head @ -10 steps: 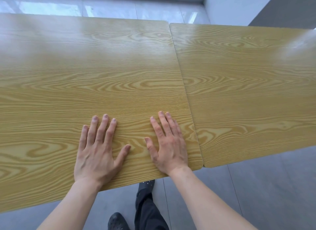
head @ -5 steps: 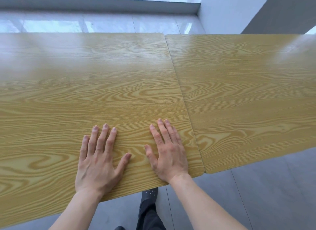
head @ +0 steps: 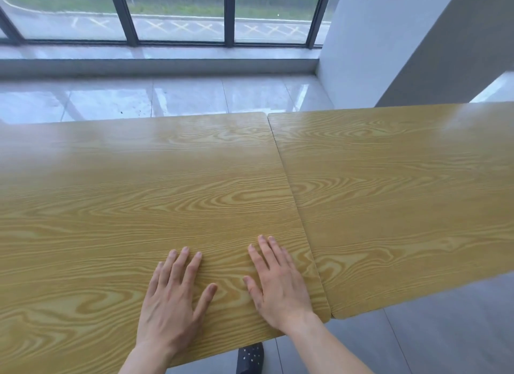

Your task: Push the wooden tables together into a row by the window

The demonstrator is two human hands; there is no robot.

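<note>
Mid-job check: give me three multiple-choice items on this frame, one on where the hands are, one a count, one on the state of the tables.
1. Where are both hands?
A. on the left table
B. on the right table
C. on the sill

2. How many tabletops show?
A. one
B. two
C. three

3. How do the tables meet?
A. wide gap between them
B. stacked
C. edge to edge, thin seam

Answers:
1 A: left hand and right hand lie flat on the left table, near its right edge.
2 B: only it and the right table show.
3 C: a thin seam runs between them.
</note>
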